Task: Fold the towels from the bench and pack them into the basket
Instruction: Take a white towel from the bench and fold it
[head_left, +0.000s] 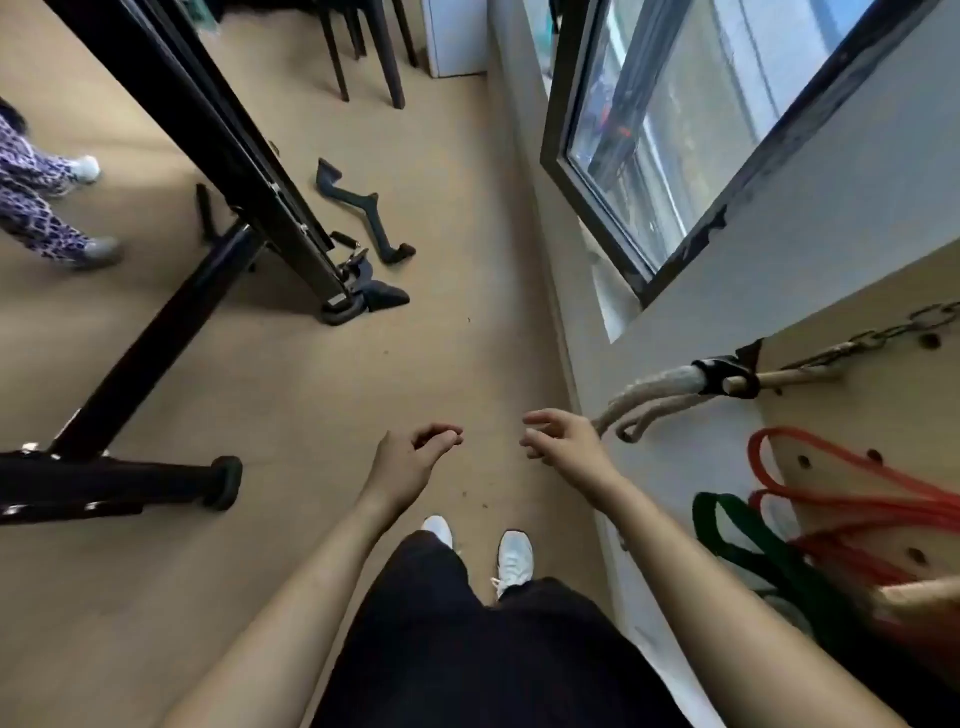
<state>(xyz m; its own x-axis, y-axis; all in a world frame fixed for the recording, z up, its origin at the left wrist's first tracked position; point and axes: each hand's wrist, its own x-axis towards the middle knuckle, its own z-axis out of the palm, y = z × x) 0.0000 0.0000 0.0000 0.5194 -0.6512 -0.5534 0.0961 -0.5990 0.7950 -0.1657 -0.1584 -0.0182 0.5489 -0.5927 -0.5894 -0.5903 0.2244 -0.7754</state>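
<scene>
Though blurred, left hand (410, 460), right hand (566, 441): fingers (441, 432) loosely curled, seemingly empty.

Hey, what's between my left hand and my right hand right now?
Only bare tan floor shows in the gap between the left hand and the right hand, in the head view; neither holds anything.

The bare left arm (291, 597) and right arm (701, 571) reach out in front, side by side. The left grip (415, 460) has its fingers softly curled, tips close to the thumb, and holds nothing. The right grip (563, 441) is near it, not touching, its fingers loose and a bit bent, holding nothing too.
</scene>
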